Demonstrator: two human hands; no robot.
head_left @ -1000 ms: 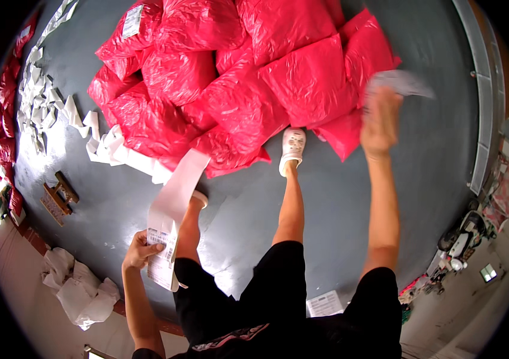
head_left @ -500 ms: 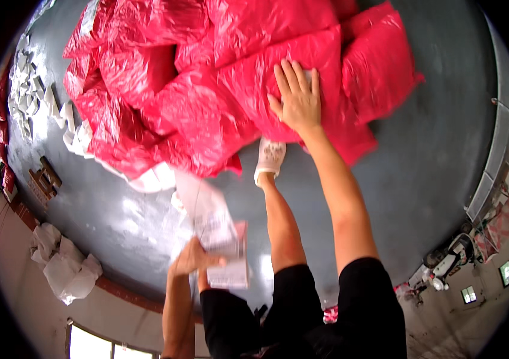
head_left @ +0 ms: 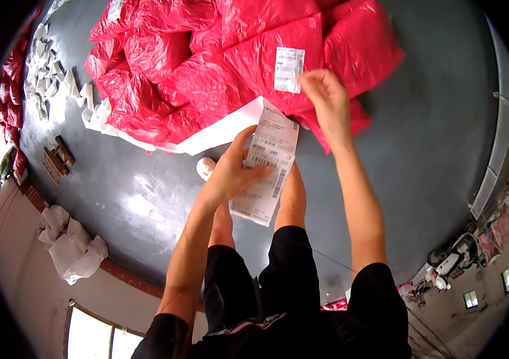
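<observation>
My left hand grips a strip of printed shipping labels, its thumb across the front. From the strip's top a white paper band runs left along the near edge of the red plastic bags. My right hand is above the nearest bag, fingers curled together. Its fingertips overlap the lower right corner of a label lying flat on that bag. Whether they touch the label or pinch anything, I cannot tell.
Crumpled white paper strips lie on the grey floor at far left, near a small wooden stool. White plastic sacks sit by the left wall. More red bags stand at the far left edge. A scooter is parked at right.
My right hand has lifted off the bag and curled its fingers, uncovering the label there. My left hand has brought the label strip up and right, closer to the bags.
</observation>
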